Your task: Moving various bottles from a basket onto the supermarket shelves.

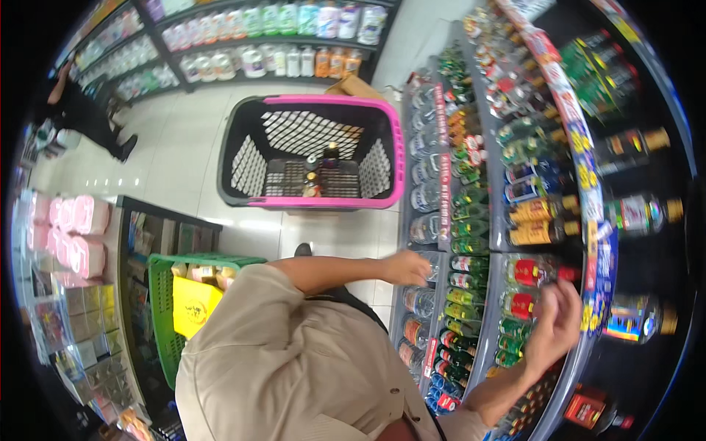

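Note:
My left hand [407,268] is loosely curled at the edge of the lowest shelf, close to clear plastic bottles [418,300]; nothing shows in it. My right hand [556,317], blurred, is bent at the upper tier beside a red-labelled bottle [520,304]. It covers that bottle's neck, so a grip on it cannot be told. Another red-labelled bottle [530,272] with a red cap lies just above in the picture. Green bottles [510,336] stand near my right wrist.
A black basket cart with a pink rim [398,160] stands on the tiled floor, with a few bottles [311,179] inside. Behind me is a green basket [160,308] holding a yellow package [193,306]. Another person [83,113] stands at far left, near shelves of bottles [270,19].

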The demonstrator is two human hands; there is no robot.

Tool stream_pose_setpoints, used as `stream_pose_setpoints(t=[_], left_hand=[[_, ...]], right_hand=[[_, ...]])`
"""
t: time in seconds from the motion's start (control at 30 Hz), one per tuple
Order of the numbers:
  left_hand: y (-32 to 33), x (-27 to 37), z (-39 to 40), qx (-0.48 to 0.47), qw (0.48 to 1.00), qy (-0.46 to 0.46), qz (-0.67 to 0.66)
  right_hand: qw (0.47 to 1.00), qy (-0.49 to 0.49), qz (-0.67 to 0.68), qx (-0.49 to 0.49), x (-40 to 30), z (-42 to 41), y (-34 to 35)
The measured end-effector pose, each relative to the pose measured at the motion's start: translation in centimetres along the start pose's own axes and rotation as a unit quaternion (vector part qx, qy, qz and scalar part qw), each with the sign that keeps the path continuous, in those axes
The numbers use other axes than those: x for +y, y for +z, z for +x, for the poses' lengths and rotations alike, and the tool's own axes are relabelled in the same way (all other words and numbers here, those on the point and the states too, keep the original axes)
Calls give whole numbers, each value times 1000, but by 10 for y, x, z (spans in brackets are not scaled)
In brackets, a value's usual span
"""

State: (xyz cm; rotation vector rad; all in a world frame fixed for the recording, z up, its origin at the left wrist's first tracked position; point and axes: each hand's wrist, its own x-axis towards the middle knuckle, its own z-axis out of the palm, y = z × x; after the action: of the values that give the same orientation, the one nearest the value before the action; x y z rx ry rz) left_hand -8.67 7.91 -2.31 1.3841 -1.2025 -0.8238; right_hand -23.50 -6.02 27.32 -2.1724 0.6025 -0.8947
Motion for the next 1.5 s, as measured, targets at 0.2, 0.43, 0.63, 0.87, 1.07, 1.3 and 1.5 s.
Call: stream_pose_setpoints(t=[0.2,0.43,0.63,0.87,1.07,1.3,1.5], left_hand=[[-103,-40,-138,328,901,-236,-157],[-151,-64,-212,425,845,-277,-172],[-141,-58,-216,481,771,-287,-305],[-87,-60,-217,521,664,-344,-412],[-79,-66,-186,529,649,-360,-411],[-102,-55,-174,494,700,-334,-391],[-149,-32,-165,484,750,-278,-355]], right_hand=[[959,74,60,-268,55,69,231],[897,138,2,-420,142,57,464],[886,38,-145,-438,197,42,591],[864,-70,-184,-463,247,29,712],[807,-110,-232,-532,271,27,753],[862,-3,-185,-472,252,63,711],[878,81,-71,-466,199,122,609]])
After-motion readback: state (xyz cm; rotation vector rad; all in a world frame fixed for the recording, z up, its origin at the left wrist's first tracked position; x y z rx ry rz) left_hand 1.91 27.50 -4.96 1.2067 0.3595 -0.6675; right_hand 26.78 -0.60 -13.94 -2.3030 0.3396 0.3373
